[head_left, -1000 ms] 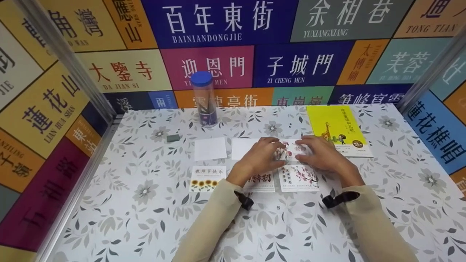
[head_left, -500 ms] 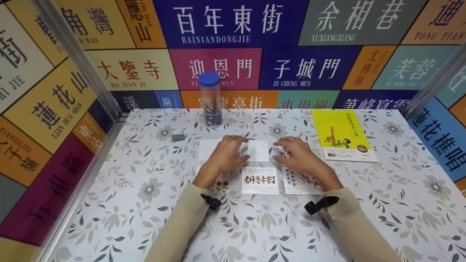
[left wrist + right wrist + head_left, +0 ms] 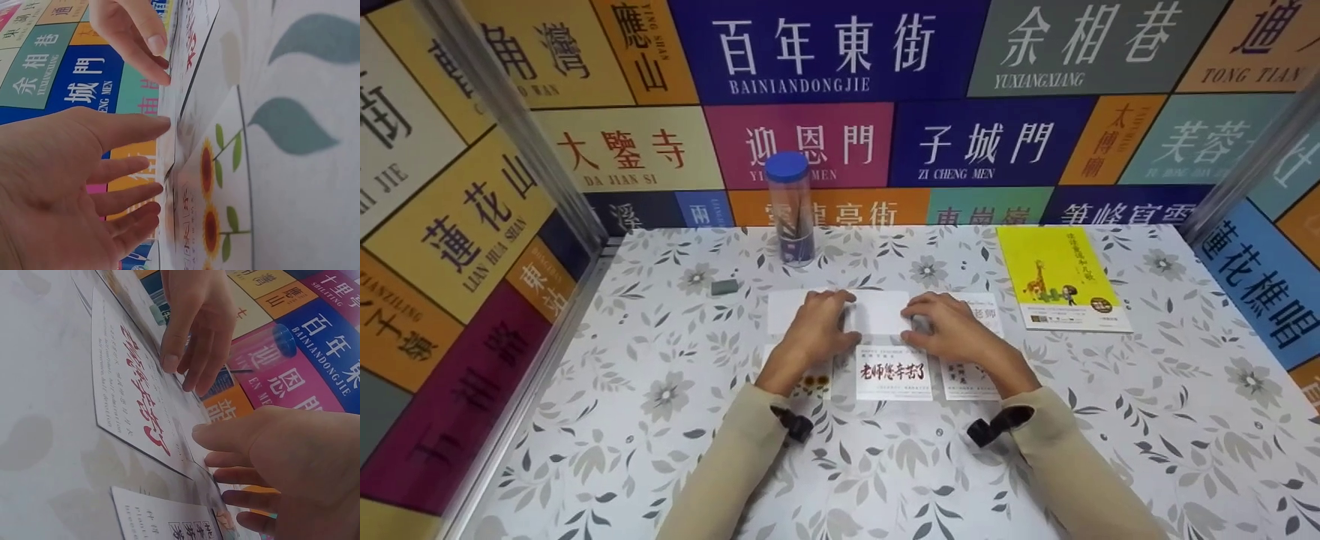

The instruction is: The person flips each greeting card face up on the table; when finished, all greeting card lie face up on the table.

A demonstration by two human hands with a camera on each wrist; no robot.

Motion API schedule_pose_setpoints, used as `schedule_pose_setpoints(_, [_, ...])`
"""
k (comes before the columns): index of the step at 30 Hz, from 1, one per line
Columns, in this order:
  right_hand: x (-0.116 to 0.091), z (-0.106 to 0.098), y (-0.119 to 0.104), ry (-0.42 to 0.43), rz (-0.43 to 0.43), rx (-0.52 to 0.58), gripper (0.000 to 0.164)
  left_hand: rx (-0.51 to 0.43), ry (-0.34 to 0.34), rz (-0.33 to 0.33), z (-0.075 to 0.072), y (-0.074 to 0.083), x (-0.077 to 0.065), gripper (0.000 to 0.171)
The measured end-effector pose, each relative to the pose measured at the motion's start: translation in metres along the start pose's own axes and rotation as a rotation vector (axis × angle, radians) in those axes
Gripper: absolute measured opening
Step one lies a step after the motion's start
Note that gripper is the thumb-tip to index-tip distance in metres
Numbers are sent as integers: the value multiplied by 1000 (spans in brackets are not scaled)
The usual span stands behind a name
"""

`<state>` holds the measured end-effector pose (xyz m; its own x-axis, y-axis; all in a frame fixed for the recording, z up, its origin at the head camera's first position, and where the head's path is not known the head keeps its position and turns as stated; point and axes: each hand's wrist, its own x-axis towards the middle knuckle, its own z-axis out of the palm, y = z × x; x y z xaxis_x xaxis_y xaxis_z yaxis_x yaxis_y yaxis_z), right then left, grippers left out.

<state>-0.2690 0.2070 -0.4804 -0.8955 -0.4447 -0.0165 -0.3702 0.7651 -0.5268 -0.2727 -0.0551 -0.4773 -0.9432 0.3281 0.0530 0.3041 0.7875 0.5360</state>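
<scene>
A blank white card (image 3: 877, 311) lies between my hands in the middle of the back row. My left hand (image 3: 810, 330) is at its left edge, over a second blank card (image 3: 784, 307), with fingers extended in the left wrist view. At the right edge is my right hand (image 3: 956, 330), its fingers fairly straight in the right wrist view. It partly covers a printed card (image 3: 988, 309). In the front row lie a sunflower card (image 3: 216, 197), a card with red lettering (image 3: 894, 371) and a blossom card (image 3: 964, 379), partly hidden by the right wrist.
A clear tube with a blue lid (image 3: 791, 210) stands at the back. Left of the cards sits a small grey-green block (image 3: 724, 287). A yellow booklet (image 3: 1057, 277) lies back right. Sign-patterned walls enclose the floral tabletop (image 3: 585, 420).
Both hands were around the printed card at back right. First the left hand moved left to the middle blank card, then the right hand followed to its right edge, uncovering part of the printed card.
</scene>
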Motion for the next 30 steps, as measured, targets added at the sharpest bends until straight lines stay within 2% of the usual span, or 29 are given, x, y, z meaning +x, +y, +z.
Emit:
schedule_pose_setpoints(7, [0,0,1,-18,22,5,51,-41,-19,-13,2,-2,2,64])
schedule_pose_setpoints(11, [-1,-1,0,-21,19,10,51,-157,-38,3,-1,-4,3,65])
schedule_pose_setpoints(13, [-2,-1,-1,-19,18,15,52,-226,-22,16,-2,-6,4,61])
schedule_pose_setpoints(16, [-2,-1,-2,-15,13,25,52,-395,43,34,-4,-8,5,52])
schedule_pose_setpoints(19, [-2,1,-3,-3,-16,44,54,-648,107,56,-4,-7,6,50])
schedule_pose_setpoints(21, [-1,3,-4,14,-49,60,55,-811,124,72,-3,-5,7,53])
schedule_pose_setpoints(23, [1,4,-6,40,-77,101,55,-909,123,95,-3,-3,8,56])
schedule_pose_setpoints(25, [2,5,-10,68,-86,169,54,-931,109,128,-2,1,9,57])
schedule_pose_setpoints(26, [3,5,-11,80,-87,218,53,-912,97,144,-1,2,9,54])
schedule_pose_setpoints(30, [4,4,-18,122,-54,431,50,-753,34,216,3,7,9,42])
